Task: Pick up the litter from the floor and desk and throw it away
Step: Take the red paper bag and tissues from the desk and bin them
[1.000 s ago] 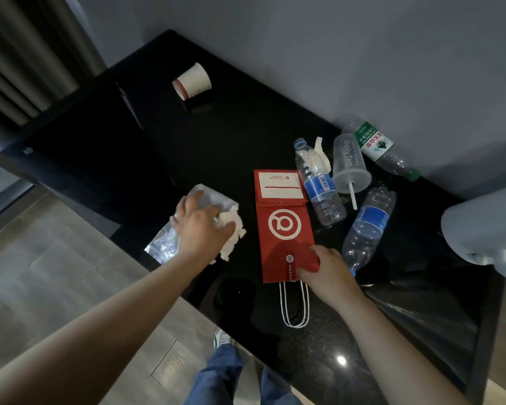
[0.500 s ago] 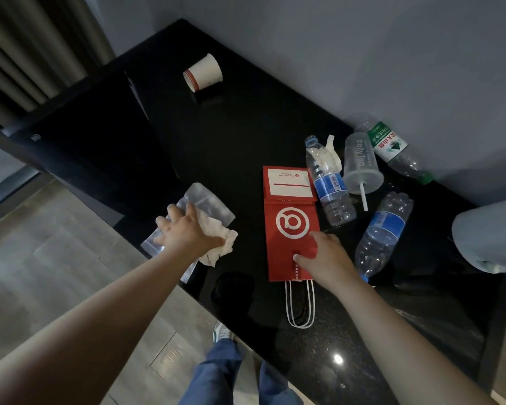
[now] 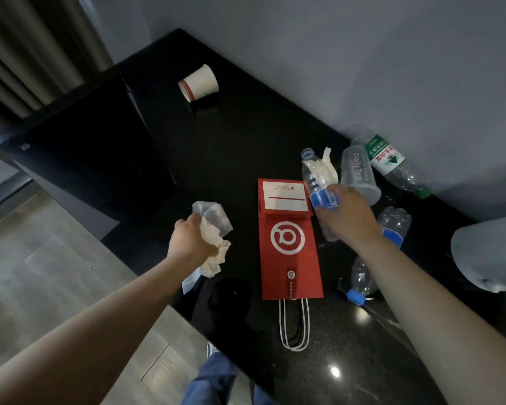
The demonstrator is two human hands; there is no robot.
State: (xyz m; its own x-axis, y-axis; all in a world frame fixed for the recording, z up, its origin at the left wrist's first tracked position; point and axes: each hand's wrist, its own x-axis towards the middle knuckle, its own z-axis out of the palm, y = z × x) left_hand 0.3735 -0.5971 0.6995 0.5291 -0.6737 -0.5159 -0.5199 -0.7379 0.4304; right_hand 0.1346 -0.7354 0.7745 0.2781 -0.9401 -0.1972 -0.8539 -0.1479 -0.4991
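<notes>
Blue-labelled bottle (image 3: 316, 176), gripped by my right hand (image 3: 348, 217), points cap-away; left hand (image 3: 189, 244) clutches tissue (image 3: 216, 252); red bag (image 3: 289, 247) lies between the 2.

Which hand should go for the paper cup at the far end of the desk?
Left, probably. The paper cup lies nearer the left hand; the right hand grips a bottle beyond the red bag. The left holds tissue, though.
</notes>
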